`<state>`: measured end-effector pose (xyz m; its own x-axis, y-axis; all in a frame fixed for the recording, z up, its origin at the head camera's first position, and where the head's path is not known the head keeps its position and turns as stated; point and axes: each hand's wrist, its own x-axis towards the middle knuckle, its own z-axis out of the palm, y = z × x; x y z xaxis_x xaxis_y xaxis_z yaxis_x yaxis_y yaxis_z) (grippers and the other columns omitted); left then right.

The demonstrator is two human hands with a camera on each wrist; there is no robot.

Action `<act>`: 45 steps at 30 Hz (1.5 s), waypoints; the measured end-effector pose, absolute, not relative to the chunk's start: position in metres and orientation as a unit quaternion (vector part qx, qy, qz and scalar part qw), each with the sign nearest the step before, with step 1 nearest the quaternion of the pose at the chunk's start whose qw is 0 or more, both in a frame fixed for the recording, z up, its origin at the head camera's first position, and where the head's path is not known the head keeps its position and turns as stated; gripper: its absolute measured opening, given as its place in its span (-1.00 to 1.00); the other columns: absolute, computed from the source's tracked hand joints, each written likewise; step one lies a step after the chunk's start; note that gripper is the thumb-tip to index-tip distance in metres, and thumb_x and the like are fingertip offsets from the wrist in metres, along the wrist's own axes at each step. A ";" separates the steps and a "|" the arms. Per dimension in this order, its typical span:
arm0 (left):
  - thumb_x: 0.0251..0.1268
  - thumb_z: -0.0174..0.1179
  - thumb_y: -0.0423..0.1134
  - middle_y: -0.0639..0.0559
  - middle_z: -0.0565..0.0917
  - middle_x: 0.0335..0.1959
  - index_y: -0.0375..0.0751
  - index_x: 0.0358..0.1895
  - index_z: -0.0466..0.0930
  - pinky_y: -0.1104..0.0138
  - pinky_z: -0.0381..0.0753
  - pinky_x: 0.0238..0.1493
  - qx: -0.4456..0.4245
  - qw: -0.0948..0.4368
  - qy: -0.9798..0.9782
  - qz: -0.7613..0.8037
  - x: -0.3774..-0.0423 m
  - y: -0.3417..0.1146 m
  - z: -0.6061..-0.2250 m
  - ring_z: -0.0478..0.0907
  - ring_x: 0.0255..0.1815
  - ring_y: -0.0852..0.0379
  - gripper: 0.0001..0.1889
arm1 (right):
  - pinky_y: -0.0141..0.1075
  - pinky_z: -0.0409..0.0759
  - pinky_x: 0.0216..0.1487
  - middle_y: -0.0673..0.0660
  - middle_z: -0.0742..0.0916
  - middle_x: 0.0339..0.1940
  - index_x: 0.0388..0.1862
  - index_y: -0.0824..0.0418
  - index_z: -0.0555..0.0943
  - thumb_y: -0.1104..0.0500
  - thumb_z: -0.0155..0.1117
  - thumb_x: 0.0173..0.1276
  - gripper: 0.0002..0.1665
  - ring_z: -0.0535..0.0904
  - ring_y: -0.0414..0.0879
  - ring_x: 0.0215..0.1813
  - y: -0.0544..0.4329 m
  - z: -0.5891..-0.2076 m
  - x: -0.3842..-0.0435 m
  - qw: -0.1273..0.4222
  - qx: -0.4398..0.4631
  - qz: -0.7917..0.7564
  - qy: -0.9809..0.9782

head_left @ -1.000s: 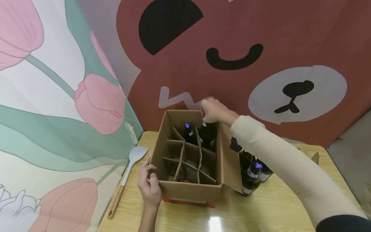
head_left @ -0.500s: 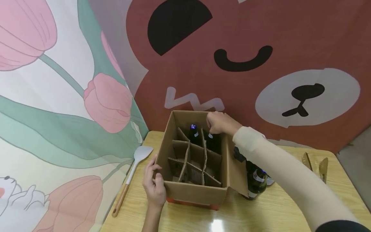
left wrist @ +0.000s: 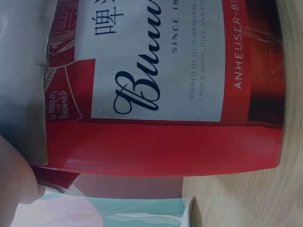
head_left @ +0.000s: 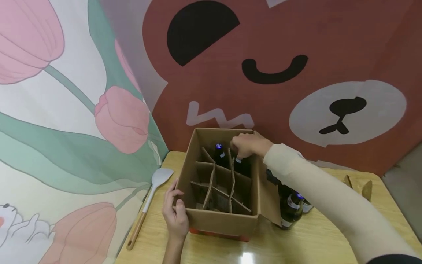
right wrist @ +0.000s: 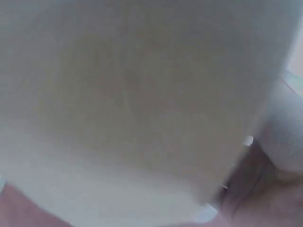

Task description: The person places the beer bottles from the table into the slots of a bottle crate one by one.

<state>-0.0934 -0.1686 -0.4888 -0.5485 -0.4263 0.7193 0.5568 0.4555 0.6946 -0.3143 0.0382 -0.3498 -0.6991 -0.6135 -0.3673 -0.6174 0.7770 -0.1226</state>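
Note:
A cardboard beer box (head_left: 221, 222) stands on the table with its top open and brown dividers inside. In the left wrist view its printed red side (left wrist: 156, 146) fills much of the picture. My left hand (head_left: 176, 216) grips the box at its front left corner. One dark beer bottle (head_left: 221, 157) with a blue cap sits upright in the back middle compartment. To its right, my right hand (head_left: 248, 144) holds a second dark bottle (head_left: 242, 167) by its top, low in the back right compartment; the fingers hide its cap. Mostly cardboard shows in the right wrist view.
Several dark bottles (head_left: 291, 209) stand right of the box, partly behind its folded-out flap (head_left: 270, 200) and my right sleeve. A grey turner (head_left: 161, 176) with a wooden handle lies at the left. Brass-coloured utensils (head_left: 367, 190) lie far right. A printed wall rises close behind the box.
My right hand has lowered the bottle down into the back right compartment and still holds its top. My left hand has stayed at the box's corner. The head view has shifted slightly.

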 end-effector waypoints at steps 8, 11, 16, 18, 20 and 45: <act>0.09 -0.21 -0.59 -0.36 0.55 0.19 -0.53 -0.33 0.48 0.45 0.36 -0.36 -0.054 0.489 -0.698 -0.520 -0.096 -0.166 -0.491 0.45 0.27 -0.09 -0.77 | -0.01 0.56 0.03 0.20 0.63 0.19 0.31 0.21 0.53 0.14 0.30 0.39 -0.47 0.60 0.08 0.09 0.071 -0.314 -0.301 0.163 -0.386 -0.049 0.907; 0.07 -0.22 -0.61 -0.39 0.55 0.18 -0.55 -0.32 0.48 0.40 0.44 -0.07 -0.059 0.493 -0.695 -0.521 -0.098 -0.164 -0.492 0.46 0.26 -0.09 -0.76 | -0.03 0.59 -0.06 0.19 0.67 0.11 0.28 0.21 0.54 0.13 0.30 0.38 -0.49 0.64 0.04 -0.03 0.088 -0.301 -0.295 0.140 -0.383 -0.051 0.912; 0.03 -0.25 -0.62 -0.44 0.55 0.16 -0.59 -0.33 0.46 0.36 0.43 0.17 -0.065 0.502 -0.683 -0.527 -0.099 -0.165 -0.492 0.48 0.26 -0.10 -0.75 | -0.15 0.54 -0.35 0.15 0.71 -0.04 0.21 0.16 0.59 0.08 0.31 0.37 -0.54 0.61 -0.06 -0.27 0.116 -0.291 -0.287 0.118 -0.369 -0.029 0.921; 0.04 -0.25 -0.61 -0.45 0.55 0.15 -0.60 -0.33 0.45 0.35 0.43 0.18 -0.067 0.503 -0.680 -0.529 -0.100 -0.168 -0.491 0.48 0.26 -0.11 -0.75 | -0.13 0.56 -0.35 0.16 0.71 -0.01 0.20 0.18 0.60 0.06 0.32 0.37 -0.54 0.61 -0.05 -0.27 0.126 -0.289 -0.285 0.103 -0.368 -0.027 0.924; 0.05 -0.25 -0.61 -0.45 0.55 0.15 -0.61 -0.33 0.44 0.34 0.42 0.19 -0.070 0.502 -0.680 -0.530 -0.100 -0.170 -0.490 0.48 0.26 -0.12 -0.76 | -0.05 0.60 -0.25 0.18 0.71 0.00 0.17 0.21 0.61 0.05 0.32 0.36 -0.55 0.65 0.01 -0.21 0.137 -0.288 -0.284 0.084 -0.365 -0.031 0.927; 0.19 -0.28 -0.61 -0.57 0.49 0.14 -0.67 -0.33 0.42 0.30 0.42 0.22 -0.075 0.514 -0.664 -0.537 -0.093 -0.185 -0.490 0.47 0.27 -0.15 -0.76 | -0.16 0.60 -0.34 0.10 0.72 -0.33 -0.23 0.24 0.69 -0.01 0.37 0.33 -0.69 0.59 -0.12 -0.44 0.180 -0.367 -0.265 0.130 -0.349 -0.051 0.927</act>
